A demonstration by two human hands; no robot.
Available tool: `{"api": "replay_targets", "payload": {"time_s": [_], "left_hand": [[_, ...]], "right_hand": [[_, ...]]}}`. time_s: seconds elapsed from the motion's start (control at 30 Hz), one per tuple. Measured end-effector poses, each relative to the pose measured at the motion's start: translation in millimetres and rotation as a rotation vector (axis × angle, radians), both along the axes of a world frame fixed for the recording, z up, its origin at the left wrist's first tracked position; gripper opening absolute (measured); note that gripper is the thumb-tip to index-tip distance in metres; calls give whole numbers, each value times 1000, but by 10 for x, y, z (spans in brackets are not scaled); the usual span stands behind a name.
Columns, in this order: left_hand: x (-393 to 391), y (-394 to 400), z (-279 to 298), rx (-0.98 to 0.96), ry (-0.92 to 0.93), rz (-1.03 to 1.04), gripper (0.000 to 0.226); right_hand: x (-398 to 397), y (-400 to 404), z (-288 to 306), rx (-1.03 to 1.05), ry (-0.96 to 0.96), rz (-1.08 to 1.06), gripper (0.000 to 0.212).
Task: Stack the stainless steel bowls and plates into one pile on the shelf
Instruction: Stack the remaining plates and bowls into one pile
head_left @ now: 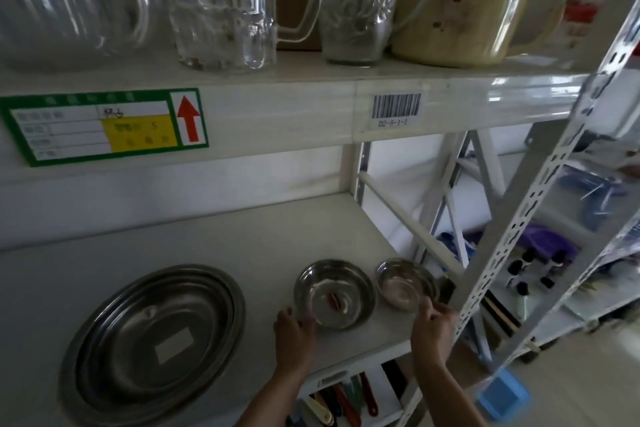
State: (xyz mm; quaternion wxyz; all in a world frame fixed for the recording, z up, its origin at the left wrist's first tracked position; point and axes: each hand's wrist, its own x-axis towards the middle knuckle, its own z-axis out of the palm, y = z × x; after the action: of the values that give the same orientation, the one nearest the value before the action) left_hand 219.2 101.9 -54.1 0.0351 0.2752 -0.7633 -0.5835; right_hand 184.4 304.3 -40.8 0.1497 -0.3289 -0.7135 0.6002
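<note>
A large stainless steel plate [152, 340], apparently a nested pile with a white label in its middle, lies at the left of the white shelf [242, 239]. A medium steel bowl [334, 293] sits right of it. My left hand [294, 333] grips that bowl's near-left rim. A small steel bowl [403, 282] sits by the shelf's right edge. My right hand [433, 326] pinches its near rim with curled fingers.
Glass jugs [221, 3] and a cream plastic jug [460, 14] stand on the shelf above. A perforated white upright [540, 191] runs diagonally just right of my right hand. Utensils with coloured handles [346, 399] lie on the shelf below. A neighbouring rack stands to the right.
</note>
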Motion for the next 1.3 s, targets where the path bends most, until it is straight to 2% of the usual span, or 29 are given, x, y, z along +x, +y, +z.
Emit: {"api": "replay_targets", "payload": {"time_s": [0.13,0.3,0.47,0.6,0.77,1.03,1.3], "left_hand": [[-42,81,-26,30,-33,-1,41],[-61,130,14,-19,-46,-35,25],[-49,132,68,-51,-60,-44,23],[-55,124,57,-98,-50,-37,16],[-74,118,48,-102,-58,-37,26],[-64,103,60,-91,-35,-33,29],[-38,-31,197,-24,58,-13,23]], "right_hand": [[-31,166,-101,-56,-109,-38,47],[-124,234,-176,-2,-180,117,55],[-236,238,-186,150,-198,188,55],[-299,295,-179,114,-206,174,54],[-319,289,-147,121,-222,184,44],[-331,274,-134,101,-224,168,41],[-357,218,-68,65,-161,176,33]]}}
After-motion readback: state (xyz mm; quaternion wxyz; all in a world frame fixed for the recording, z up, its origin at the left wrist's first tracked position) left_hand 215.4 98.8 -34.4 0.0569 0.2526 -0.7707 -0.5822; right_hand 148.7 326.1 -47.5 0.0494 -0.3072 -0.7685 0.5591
